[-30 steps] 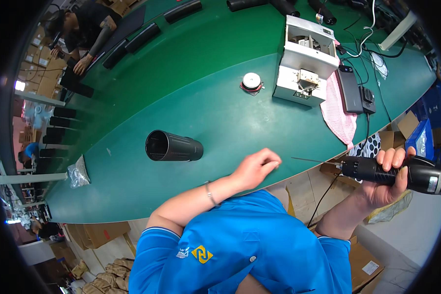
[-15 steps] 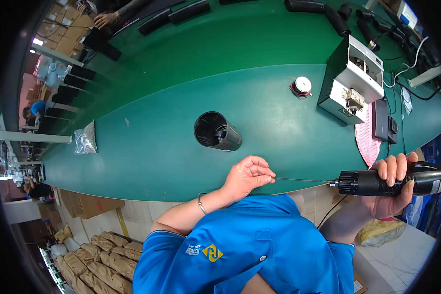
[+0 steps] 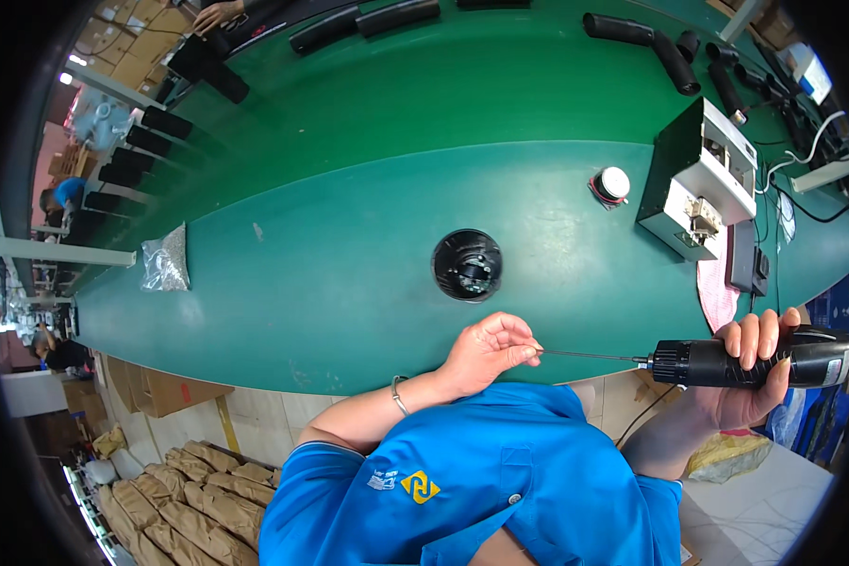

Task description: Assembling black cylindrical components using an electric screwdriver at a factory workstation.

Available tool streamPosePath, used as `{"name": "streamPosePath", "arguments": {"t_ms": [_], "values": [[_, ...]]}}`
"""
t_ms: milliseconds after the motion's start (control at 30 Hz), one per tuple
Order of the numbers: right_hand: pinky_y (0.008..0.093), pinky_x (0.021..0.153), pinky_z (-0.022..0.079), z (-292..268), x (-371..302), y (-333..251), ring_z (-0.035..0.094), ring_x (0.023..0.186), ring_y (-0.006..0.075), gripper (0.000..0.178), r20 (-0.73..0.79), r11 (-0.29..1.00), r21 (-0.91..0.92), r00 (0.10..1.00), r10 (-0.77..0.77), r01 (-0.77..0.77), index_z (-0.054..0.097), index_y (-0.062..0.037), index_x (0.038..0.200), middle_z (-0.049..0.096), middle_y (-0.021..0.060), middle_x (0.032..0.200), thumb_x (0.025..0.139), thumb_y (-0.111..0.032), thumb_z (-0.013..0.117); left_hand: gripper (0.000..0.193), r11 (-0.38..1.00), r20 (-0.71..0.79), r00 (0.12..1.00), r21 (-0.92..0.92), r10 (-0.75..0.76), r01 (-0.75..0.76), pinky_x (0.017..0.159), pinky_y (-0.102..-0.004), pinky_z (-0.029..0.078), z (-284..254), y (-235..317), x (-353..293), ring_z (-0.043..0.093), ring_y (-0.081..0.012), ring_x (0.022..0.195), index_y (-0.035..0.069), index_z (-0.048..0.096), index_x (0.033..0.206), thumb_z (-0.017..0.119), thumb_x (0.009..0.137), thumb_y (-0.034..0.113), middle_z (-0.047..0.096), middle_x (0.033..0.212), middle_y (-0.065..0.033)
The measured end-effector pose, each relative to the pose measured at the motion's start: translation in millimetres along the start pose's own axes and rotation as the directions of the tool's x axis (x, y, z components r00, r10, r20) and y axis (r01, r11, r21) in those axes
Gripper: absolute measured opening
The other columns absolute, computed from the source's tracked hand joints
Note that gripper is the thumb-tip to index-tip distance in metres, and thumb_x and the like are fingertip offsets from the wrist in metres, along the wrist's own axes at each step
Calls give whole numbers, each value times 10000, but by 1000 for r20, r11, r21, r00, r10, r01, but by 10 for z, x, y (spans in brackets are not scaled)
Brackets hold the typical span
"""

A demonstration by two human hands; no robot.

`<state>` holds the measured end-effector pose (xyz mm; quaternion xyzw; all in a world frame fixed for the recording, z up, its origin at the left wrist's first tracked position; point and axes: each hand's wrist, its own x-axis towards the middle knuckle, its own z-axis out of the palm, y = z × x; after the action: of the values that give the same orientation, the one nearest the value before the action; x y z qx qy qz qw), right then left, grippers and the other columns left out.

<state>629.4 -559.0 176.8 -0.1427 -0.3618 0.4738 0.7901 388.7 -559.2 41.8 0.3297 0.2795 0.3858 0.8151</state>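
My right hand [image 3: 751,363] grips a black electric screwdriver [image 3: 717,363] held level at the right, its long thin bit [image 3: 594,356] pointing left. My left hand [image 3: 493,354] is pinched closed at the tip of that bit, near the front edge of the table. Whatever sits between those fingertips is too small to make out. Just beyond the left hand, a black cylindrical housing [image 3: 437,269] stands upright on the green table. Looking down its open top, I see dark parts with small shiny spots inside.
A white-topped round part [image 3: 615,183] lies at the right, beside a black and white metal box [image 3: 681,203]. A pink cloth [image 3: 717,297] and a black adapter [image 3: 742,259] are next to the box. A clear bag of small pieces [image 3: 167,261] lies left. Black tubes [image 3: 674,64] line the far side.
The whole view has shifted, so the housing appears farther right and is seen more from straight above. Both hands keep their hold, with the bit still at my left fingertips.
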Motion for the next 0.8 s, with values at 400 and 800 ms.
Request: {"name": "streamPosePath", "arguments": {"t_ms": [400, 800], "values": [[232, 551, 376, 235, 209, 120, 455, 563, 99, 441, -39, 995, 100, 999, 10, -6, 306, -18, 1109, 436, 42, 735, 736, -88, 532, 499, 641, -167, 940, 695, -297, 326, 764, -273, 451, -633, 565, -356, 548, -174, 882, 33, 478, 1056, 719, 625, 107, 558, 985, -105], [203, 556, 421, 677, 552, -151, 490, 499, 91, 411, 190, 972, 221, 974, -121, 78, 382, -26, 993, 473, 13, 672, 638, -20, 588, 852, 618, 126, 903, 690, 410, -377, 877, -342, 366, -524, 591, 374, 463, -247, 1020, 51, 314, 1197, 763, 473, 51, 453, 1139, -112]]}}
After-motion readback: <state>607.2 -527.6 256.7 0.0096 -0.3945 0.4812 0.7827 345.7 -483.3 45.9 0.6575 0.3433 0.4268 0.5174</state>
